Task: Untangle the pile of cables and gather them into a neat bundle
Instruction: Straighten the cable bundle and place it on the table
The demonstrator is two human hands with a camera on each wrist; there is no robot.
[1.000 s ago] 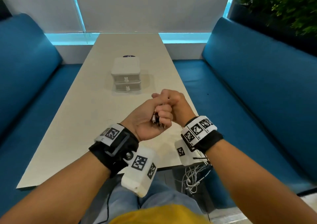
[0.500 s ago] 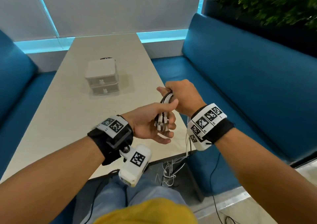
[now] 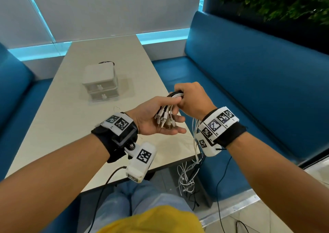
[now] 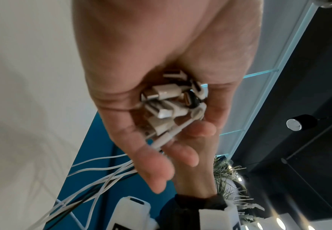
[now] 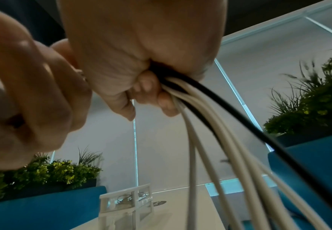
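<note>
My right hand (image 3: pixel 191 99) grips a bunch of white cables and one black cable (image 3: pixel 175 95) in a fist above the table's near right corner. The plug ends (image 3: pixel 164 118) of the cables hang from that fist into my left hand (image 3: pixel 160 124), which lies palm up with its fingers straight, cupping the plugs (image 4: pixel 173 102). The right wrist view shows the cables (image 5: pixel 210 132) running out of the fist (image 5: pixel 145 70). The loose lengths (image 3: pixel 188 177) drop past the table edge and tangle near the floor.
A small white two-drawer box (image 3: pixel 100 83) stands mid-table on the pale table (image 3: pixel 53 125). Blue benches (image 3: pixel 249 93) flank the table on both sides. A planter with green plants (image 3: pixel 284 1) sits behind the right bench. Thin black camera leads (image 3: pixel 220 188) hang from my wrists.
My left hand has opened from a closed grip around the cable ends to a flat palm under the plugs. Both hands shifted right toward the table corner. The view has swung right.
</note>
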